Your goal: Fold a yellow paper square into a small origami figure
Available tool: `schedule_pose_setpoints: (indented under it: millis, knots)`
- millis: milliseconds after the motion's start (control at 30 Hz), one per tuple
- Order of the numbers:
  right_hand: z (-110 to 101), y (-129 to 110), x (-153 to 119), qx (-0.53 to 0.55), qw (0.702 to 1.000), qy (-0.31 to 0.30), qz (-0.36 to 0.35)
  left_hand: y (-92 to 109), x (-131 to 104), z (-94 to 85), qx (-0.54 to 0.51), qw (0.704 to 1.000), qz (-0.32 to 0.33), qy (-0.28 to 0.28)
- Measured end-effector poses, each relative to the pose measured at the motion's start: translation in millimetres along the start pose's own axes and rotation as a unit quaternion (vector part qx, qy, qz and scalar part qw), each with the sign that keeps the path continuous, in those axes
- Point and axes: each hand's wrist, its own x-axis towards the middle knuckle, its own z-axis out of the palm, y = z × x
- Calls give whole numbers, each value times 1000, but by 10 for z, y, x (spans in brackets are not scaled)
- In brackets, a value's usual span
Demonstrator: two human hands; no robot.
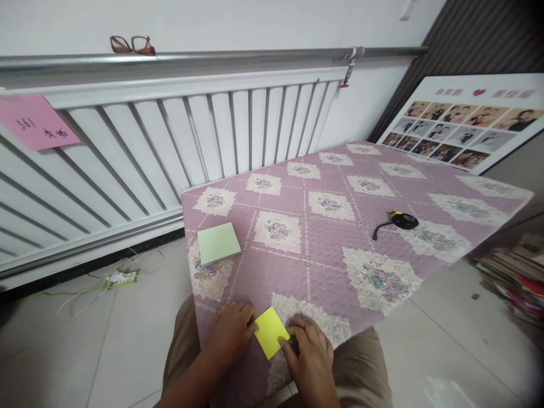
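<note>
A yellow sticky note (271, 333) is held low over the near end of the table, between my two hands. My left hand (233, 331) is closed at its left edge, fingers curled. On the other side, my right hand (310, 348) pinches the right edge with its thumb on top. Something small and dark shows under the right-hand fingers; its kind is not clear. Up and to the left lies a pale green pad of sticky notes (219, 243), flat on the tablecloth and apart from both hands.
The purple floral tablecloth (293, 260) covers the table. A black-and-yellow object with a strap (403, 220) lies at right. Behind are a white radiator (250, 127), a pink note (40, 122), glasses (132, 45) and a photo board (459, 124). A power strip (122, 277) sits on the floor.
</note>
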Motion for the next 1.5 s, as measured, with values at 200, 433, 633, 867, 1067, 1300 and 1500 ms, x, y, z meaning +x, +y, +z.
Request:
schedule_pose_setpoints:
  millis: [200,433,633,867,1067,1300,1500]
  knots:
    - [-3,-35,14,-3,1000,1,3,-67,-116,67,-45,998,-14,43]
    - [26,-16,10,6,1000,4,3,26,-185,119,-39,994,-59,85]
    - [28,-14,-4,5,1000,-1,5,42,-181,104,-46,993,-63,87]
    - [49,4,-13,-7,1000,-4,-1,116,-198,68,-37,991,-101,81]
    - [37,8,-21,-9,1000,11,-13,125,-205,127,-54,988,-101,100]
    - [42,3,-7,-13,1000,9,-15,125,-171,130,-51,990,-90,100]
    - [28,-2,-2,-11,1000,5,-17,137,-129,54,-24,993,-88,71]
